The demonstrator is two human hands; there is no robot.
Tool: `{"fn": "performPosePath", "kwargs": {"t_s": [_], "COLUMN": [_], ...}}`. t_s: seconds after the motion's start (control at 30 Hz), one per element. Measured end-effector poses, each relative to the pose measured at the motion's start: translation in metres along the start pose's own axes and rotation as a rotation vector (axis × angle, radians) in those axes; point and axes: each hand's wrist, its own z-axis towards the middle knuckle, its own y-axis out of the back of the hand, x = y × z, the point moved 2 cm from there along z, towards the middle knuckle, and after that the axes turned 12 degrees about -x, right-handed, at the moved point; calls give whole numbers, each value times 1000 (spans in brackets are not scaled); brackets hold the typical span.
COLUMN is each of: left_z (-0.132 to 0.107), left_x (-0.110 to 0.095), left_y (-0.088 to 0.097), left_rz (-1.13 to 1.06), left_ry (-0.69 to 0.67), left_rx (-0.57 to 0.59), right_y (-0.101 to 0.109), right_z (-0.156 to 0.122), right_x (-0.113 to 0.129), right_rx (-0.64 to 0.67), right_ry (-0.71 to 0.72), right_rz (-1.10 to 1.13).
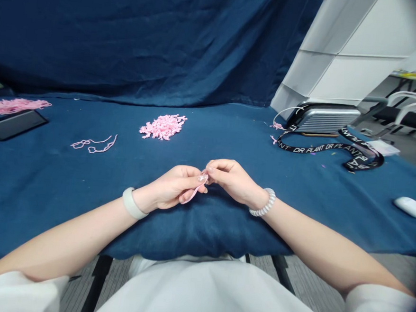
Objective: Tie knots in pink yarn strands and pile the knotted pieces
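My left hand [179, 185] is closed in a pinch on a pink cord [191, 195], whose end hangs down past the palm. My right hand [231, 179] meets it fingertip to fingertip and pinches the same cord; the part between the fingertips is mostly hidden. Both hands are just above the near side of the blue cloth [95, 191]. Beyond them lies a heap of small pink knotted pieces [163, 126]. Loose lengths of pink cord [101, 149] lie to the left of the heap.
At far left are a bundle of pink cord [17, 105] and a dark flat device [14, 124]. On the right lie a black lettered strap [311, 148], a silver ribbed case [328, 120] and a white computer mouse [411, 207]. A blue curtain [148, 38] hangs behind.
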Motion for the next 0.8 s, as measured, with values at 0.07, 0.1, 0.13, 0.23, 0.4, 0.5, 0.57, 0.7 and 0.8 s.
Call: {"fn": "performPosePath", "kwargs": {"t_s": [0.07, 0.1, 0.13, 0.23, 0.4, 0.5, 0.57, 0.7, 0.8], "left_z": [0, 0, 0, 0, 2, 2, 1, 2, 2], "left_x": [-1, -1, -2, -2, 0, 1, 1, 1, 2], "left_y": [-1, -1, -1, -1, -1, -1, -1, 0, 1], "left_rz": [2, 4, 7, 16, 91, 115, 107, 87, 81], "left_ry": [-7, -13, -19, -47, -70, -64, -63, -69, -74], "left_rx": [-22, -41, -62, -110, -114, -106, -112, -105, -89], "right_y": [-1, -2, -2, -3, -2, 0, 1, 1, 0], "right_z": [-2, -3, -4, -8, -10, -9, -8, -8, -9], "right_x": [6, 9, 13, 22, 27, 27, 27, 26, 26], "right_rx": [0, -1, -2, -3, 46, 90, 101, 150, 176], "right_ry": [46, 81, 122, 239, 296, 287, 288, 273, 278], "right_rz": [-86, -149, -216, -412, -658, -703, -706, -714, -732]}}
